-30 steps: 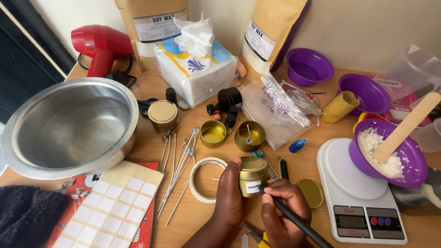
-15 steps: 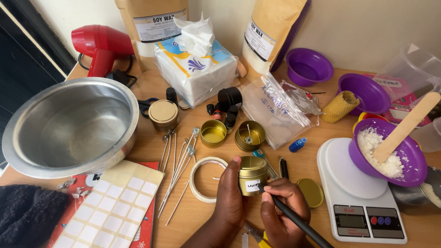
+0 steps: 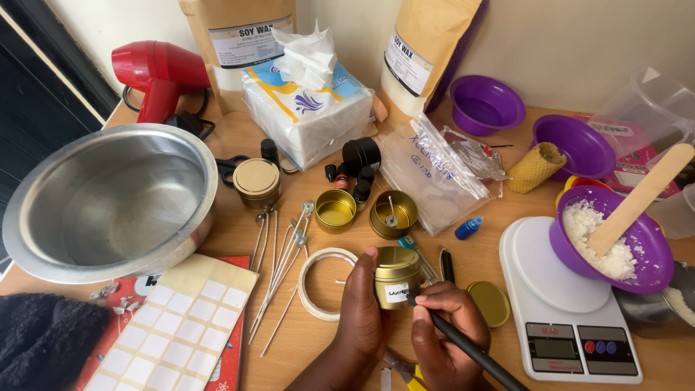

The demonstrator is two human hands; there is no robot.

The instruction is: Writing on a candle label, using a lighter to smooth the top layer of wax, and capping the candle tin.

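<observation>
Gold tin [image 3: 397, 275] is being held at table centre-front, left hand [image 3: 360, 304] fingers clamped round it. Black pen [image 3: 463, 344] is being pinched by right hand [image 3: 441, 326], tip on white label [image 3: 397, 292]. Lettering partly done. Loose lid [image 3: 491, 304] is lying at 3 o'clock; two open tins [image 3: 365, 211] are waiting unlabelled at 12 o'clock.

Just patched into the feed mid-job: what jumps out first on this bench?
At centre bottom, the left hand holds a small gold tin while the right hand presses a black pen to its white label. A big steel bowl fills the left side. At right, a purple bowl of white wax flakes with a wooden stick sits on a white scale.
</observation>
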